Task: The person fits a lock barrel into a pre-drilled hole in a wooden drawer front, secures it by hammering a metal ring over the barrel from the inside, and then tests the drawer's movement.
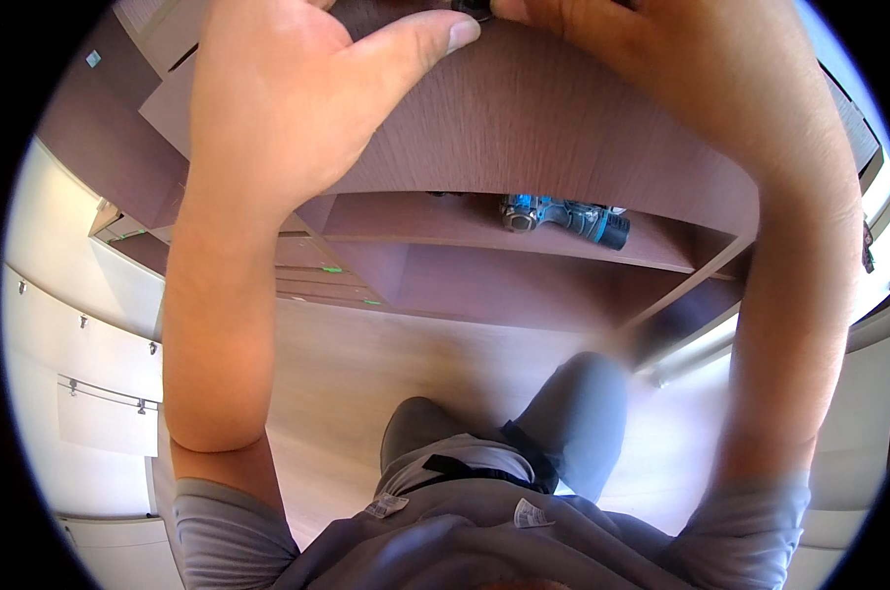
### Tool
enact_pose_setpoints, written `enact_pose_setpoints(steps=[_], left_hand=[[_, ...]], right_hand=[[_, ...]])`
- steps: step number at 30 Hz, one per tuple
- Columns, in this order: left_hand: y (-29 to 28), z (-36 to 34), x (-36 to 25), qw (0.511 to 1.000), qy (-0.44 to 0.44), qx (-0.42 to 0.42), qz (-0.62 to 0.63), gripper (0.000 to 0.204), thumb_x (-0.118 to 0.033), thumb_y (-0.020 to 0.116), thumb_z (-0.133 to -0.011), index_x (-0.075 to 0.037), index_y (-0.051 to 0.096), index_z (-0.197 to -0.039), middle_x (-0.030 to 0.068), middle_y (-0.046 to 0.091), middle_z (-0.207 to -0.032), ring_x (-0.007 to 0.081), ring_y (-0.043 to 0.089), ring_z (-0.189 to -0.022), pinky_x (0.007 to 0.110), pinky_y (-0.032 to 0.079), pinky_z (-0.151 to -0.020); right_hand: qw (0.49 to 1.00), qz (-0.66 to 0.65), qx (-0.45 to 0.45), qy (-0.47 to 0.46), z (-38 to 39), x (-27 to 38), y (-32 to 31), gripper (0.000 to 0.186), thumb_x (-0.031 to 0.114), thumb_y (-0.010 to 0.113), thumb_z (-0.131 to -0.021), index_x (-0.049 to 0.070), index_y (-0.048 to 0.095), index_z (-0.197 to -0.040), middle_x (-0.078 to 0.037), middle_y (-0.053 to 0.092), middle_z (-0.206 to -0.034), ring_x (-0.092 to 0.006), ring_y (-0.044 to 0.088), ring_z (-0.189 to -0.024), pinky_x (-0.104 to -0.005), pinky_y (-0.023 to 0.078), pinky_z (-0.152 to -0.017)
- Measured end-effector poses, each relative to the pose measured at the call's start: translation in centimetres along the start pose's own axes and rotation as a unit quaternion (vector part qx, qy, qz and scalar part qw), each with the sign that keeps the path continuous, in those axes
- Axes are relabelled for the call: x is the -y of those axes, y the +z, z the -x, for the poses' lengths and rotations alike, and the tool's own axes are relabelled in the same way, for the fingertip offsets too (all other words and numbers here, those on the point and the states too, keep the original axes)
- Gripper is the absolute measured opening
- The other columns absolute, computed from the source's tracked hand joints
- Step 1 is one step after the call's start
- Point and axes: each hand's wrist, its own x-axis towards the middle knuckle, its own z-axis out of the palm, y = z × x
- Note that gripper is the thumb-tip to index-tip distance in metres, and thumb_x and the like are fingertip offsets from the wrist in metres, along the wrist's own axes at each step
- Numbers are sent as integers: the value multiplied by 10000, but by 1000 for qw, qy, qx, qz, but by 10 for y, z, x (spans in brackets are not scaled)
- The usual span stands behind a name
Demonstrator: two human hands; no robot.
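At the top edge, both my hands reach up and meet over a brown wood-grain cabinet panel [524, 118]. My left hand [278, 98] has its thumb stretched inward beside a small black piece [473, 8]; its other fingers lie mostly beyond the picture, and what they close on is hidden. From the other side, my right hand [652, 49] comes in with its fingertips pinched at the same black piece. Only a bit of that piece shows, so its kind is unclear.
Below the panel, a blue and black cordless power tool [563, 218] lies on an open shelf [415, 226]. Drawers with green marks [317, 258] are left of it. White panels with metal fittings [81, 354] stand at far left. My legs [573, 413] are above a pale floor [337, 364].
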Motion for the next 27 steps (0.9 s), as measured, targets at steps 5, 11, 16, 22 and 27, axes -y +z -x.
enact_pose_setpoints(steps=[5, 11, 16, 22, 27], left_hand=[[1, 0, -11, 986, -99, -35, 131, 171, -5, 813, -742, -31, 689, -858, 162, 682, -1213, 254, 645, -1131, 362, 468, -1010], [-1, 1, 4, 997, 24, -35, -66, 144, -5, 808, -753, -33, 703, -846, 152, 708, -1170, 300, 671, -1105, 381, 499, -981], [-4, 4, 22, 987, 130, -50, -85, 146, -4, 807, -779, -31, 707, -881, 96, 731, -1190, 211, 664, -1086, 331, 495, -963], [-9, 9, 19, 979, 132, -83, -128, 142, -13, 792, -766, -63, 711, -870, 66, 737, -1203, 240, 667, -1070, 352, 483, -962], [-10, 10, 13, 979, 130, -93, -128, 123, -21, 781, -790, -44, 710, -888, 71, 742, -1184, 242, 678, -1058, 348, 496, -958]], right_hand=[[998, 21, -36, -40, 2, -12, 10, 234, 230, 791, -803, 35, 736, -919, -165, 713, -851, -353, 707, -774, -422, 564, -697], [981, -35, -126, -143, -3, -31, 28, 284, 162, 826, -750, 146, 769, -1027, -104, 685, -1087, -287, 711, -800, -378, 583, -706], [963, -86, -172, -189, -3, -40, 31, 202, 146, 843, -733, 121, 760, -916, -101, 681, -1063, -286, 701, -841, -381, 572, -716], [979, -57, -145, -131, -2, -8, 6, 218, 127, 856, -696, 111, 756, -889, -9, 718, -1076, -265, 689, -922, -364, 543, -796], [984, -58, -137, -96, 1, 6, 1, 210, 114, 863, -715, 81, 739, -881, -18, 725, -1047, -244, 693, -893, -358, 540, -779]])
